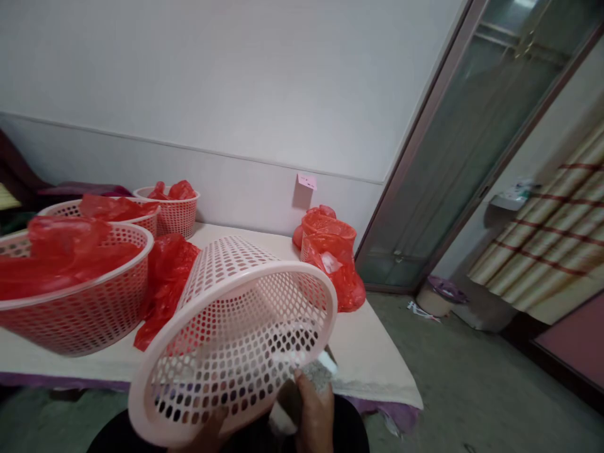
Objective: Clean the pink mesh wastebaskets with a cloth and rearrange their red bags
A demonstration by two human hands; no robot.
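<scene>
A pale pink plastic basket (236,277) with a perforated wall is tipped on its side, its mouth facing me. Nothing shows inside it. My left hand (205,431) grips the lower rim; part of that hand lies behind the basket wall. Beside the rim's right end, my right hand (315,409) is closed around soft cloth pieces (290,402) in brown, white and grey, possibly socks. Its thumb is close to the rim, and I cannot tell whether it touches. A crumpled red plastic bag (170,283) lies just behind the tipped basket.
On the cream-covered table (382,371) at left stand a large basket (94,314) and two more, all holding red bags. A red-bag-lined bin (330,251) stands at the back right. A waste bin (434,299) is on the floor near the glass door (419,170).
</scene>
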